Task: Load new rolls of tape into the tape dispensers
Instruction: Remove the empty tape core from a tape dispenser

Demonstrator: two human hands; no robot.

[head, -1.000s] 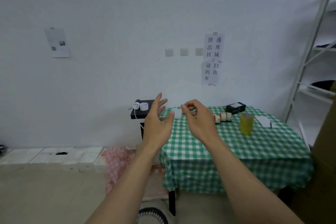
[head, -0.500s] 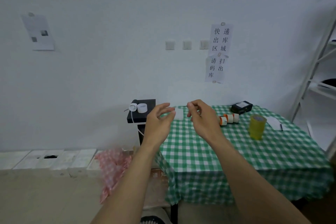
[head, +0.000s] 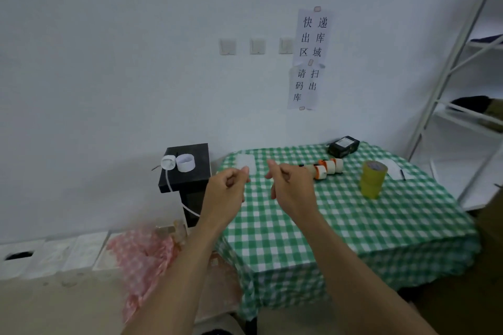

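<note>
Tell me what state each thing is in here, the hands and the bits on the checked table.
left hand, raised, fingers curled beside pale sheet; grip unclear
right hand, raised, fingers curled, nothing visible in it
stack of yellow tape rolls, upright on green checked tablecloth
orange-and-white tape dispensers, lying in a row
black rectangular box, closed
two white rings, resting on black stand
</note>
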